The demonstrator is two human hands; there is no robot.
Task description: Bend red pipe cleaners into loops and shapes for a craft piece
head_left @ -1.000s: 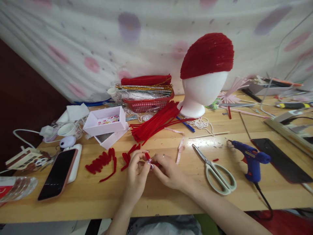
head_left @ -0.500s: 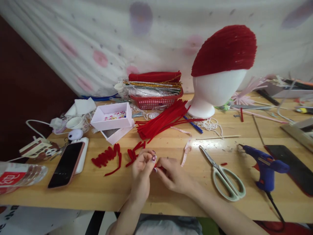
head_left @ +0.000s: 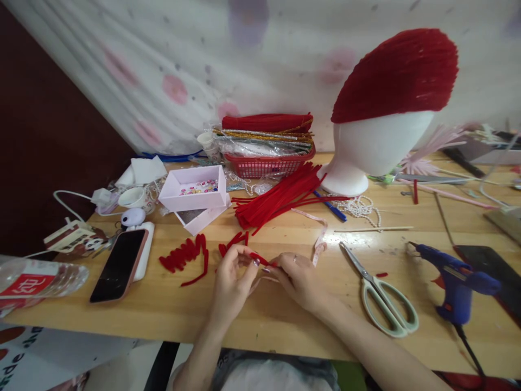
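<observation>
A short red pipe cleaner (head_left: 259,259) stretches between my two hands, just above the table's front part. My left hand (head_left: 233,279) pinches its left end between thumb and finger. On the other end, my right hand (head_left: 299,279) is closed, its fingers partly hiding the piece. Behind my left hand lie bent red pipe cleaners (head_left: 234,243), and left of them a zigzag-folded red one (head_left: 183,258). A thick bundle of straight red pipe cleaners (head_left: 277,198) rests farther back. A pale measuring tape (head_left: 319,244) runs behind my right hand.
Scissors (head_left: 385,296) and a blue glue gun (head_left: 451,277) lie on the right. A white foam head (head_left: 374,144) wears a red cap (head_left: 401,76). A red basket (head_left: 271,165), a white box (head_left: 193,202), a phone (head_left: 119,266) and a bottle (head_left: 44,279) stand or lie elsewhere.
My hands have moved slightly apart, and the red pipe cleaner now shows stretched between them. The whole view has shifted a little, so things on the table appear farther right.
</observation>
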